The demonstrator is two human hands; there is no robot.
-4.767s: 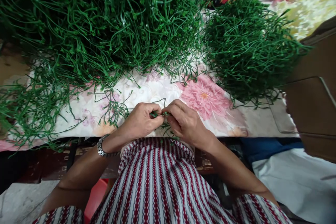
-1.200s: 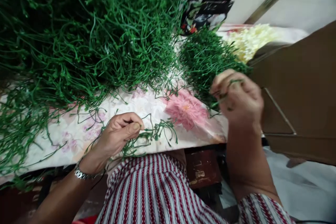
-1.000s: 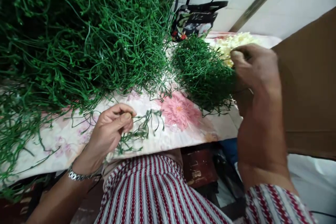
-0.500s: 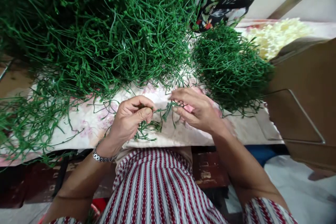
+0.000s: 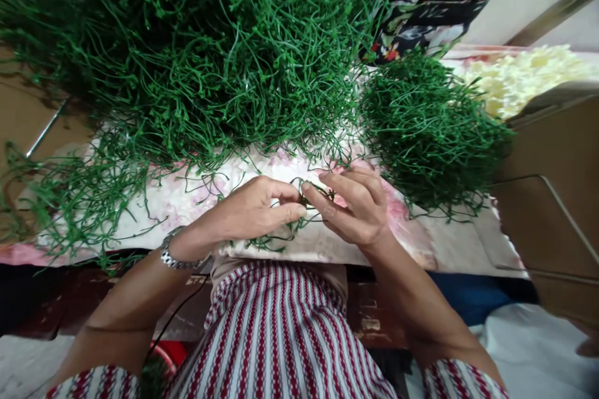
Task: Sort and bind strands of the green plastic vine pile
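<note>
Over the front of the flowered cloth [image 5: 187, 206], my two hands meet at their fingertips. My left hand [image 5: 259, 207], with a metal watch at the wrist, pinches a thin green stem between thumb and forefinger. My right hand [image 5: 355, 202] has its fingers curled round thin green stems, its forefinger touching the left fingertips. Several loose green stems [image 5: 276, 242] lie on the cloth just below my hands. A huge heap of green plastic-looking stems [image 5: 224, 56] rises behind them, and a smaller heap [image 5: 435, 131] sits to the right.
Cardboard [image 5: 552, 187] with a bent wire stands at the right. Behind it lie pale yellow pieces [image 5: 528, 78], beside a black floral bag [image 5: 421, 22]. Loose stems [image 5: 84, 199] spread at the left, near a metal rod [image 5: 47, 128]. A red container [image 5: 171, 355] is low down.
My hands have come together and the left has turned back-up, its fingertips now at the right forefinger. The whole view has shifted slightly, moving the heaps rightward.
</note>
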